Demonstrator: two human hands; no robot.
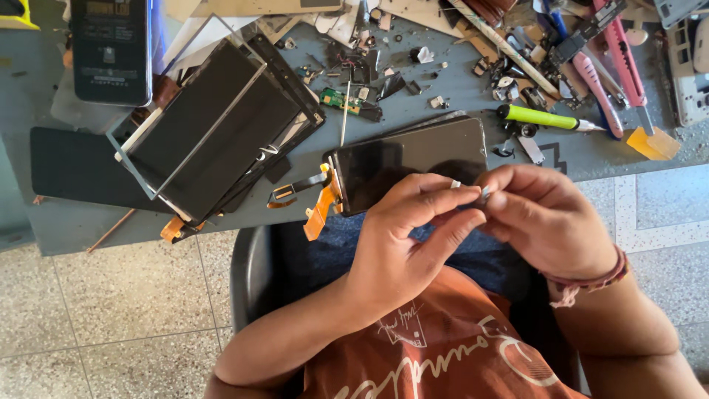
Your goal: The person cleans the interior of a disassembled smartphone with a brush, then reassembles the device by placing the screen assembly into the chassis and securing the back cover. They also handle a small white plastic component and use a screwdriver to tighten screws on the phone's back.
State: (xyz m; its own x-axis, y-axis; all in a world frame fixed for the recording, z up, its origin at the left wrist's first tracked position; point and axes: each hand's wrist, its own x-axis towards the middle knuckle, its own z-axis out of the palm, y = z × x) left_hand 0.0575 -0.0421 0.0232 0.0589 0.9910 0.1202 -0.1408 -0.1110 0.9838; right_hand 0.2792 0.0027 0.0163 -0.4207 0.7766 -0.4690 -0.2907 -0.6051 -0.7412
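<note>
Orange flex ribbon [323, 209] dangles off the dark phone screen panel [410, 164] at the bench edge. The left hand [402, 236] and right hand [543, 218] pinch one tiny white piece [467, 189] between narrowed fingertips. It looks likely to slip into the clutter beyond, near the green screwdriver [543, 117].

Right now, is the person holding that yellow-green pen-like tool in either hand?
No. The yellow-green tool lies on the bench beyond the dark screen panel, while the left hand and right hand pinch a small white piece between them.
</note>
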